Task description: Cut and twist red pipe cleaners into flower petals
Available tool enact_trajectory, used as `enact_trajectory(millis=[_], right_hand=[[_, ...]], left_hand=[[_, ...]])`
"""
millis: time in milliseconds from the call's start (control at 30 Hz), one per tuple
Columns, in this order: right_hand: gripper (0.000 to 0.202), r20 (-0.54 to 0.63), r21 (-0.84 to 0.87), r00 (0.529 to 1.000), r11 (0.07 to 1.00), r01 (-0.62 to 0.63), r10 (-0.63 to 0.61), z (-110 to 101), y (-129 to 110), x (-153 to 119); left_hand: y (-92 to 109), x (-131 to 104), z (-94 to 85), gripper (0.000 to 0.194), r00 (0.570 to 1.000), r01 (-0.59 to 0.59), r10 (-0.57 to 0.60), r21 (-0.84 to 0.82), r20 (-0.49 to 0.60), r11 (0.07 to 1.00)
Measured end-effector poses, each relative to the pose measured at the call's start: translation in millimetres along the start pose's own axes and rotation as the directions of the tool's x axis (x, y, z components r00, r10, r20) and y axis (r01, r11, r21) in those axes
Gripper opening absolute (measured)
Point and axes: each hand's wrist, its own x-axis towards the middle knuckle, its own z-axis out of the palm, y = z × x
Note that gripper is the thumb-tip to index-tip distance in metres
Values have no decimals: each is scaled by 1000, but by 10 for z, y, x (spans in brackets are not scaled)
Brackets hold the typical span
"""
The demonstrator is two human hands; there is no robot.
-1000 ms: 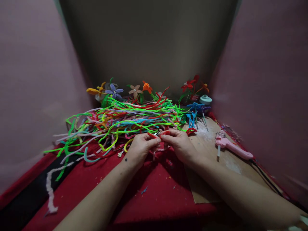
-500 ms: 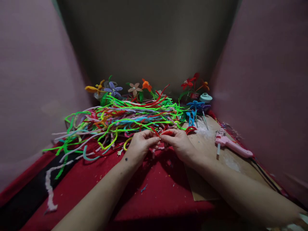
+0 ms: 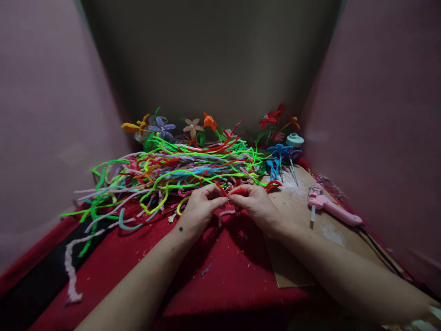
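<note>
Both hands meet at the near edge of a pile of colourful pipe cleaners (image 3: 193, 172). My left hand (image 3: 204, 203) pinches one side of a red pipe cleaner (image 3: 240, 190) between thumb and forefinger. From the other side my right hand (image 3: 257, 202) pinches the same red piece, its fingertips nearly touching the left ones. Whether the red is one length or two joined pieces is hidden by the fingers. A pale pink pipe cleaner (image 3: 225, 213) lies just below the fingertips. More red pieces (image 3: 274, 185) rest right of my right hand.
A pink glue gun (image 3: 334, 209) lies on a cardboard sheet (image 3: 292, 271) at the right. Blue pipe-cleaner flowers (image 3: 280, 151) and a mint-coloured round container (image 3: 295, 139) stand behind it. Orange (image 3: 210, 121) and purple flowers (image 3: 162, 127) line the back. Red cloth (image 3: 193, 289) covers the table.
My fingertips have shifted very slightly and drawn closer around the red pipe cleaner. Everything else stays where it was.
</note>
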Motion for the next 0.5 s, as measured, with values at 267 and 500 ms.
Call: enact_trajectory(millis=[267,500], right_hand=[[14,-1,-69,999,997,40,-40,12,41,10],[15,-10,-135,994,985,105,-108,37,36,12]], left_hand=[[-3,-9,11,12,995,-96,96,83,0,992],[-38,25,2,11,973,-221,230,278,-3,935]])
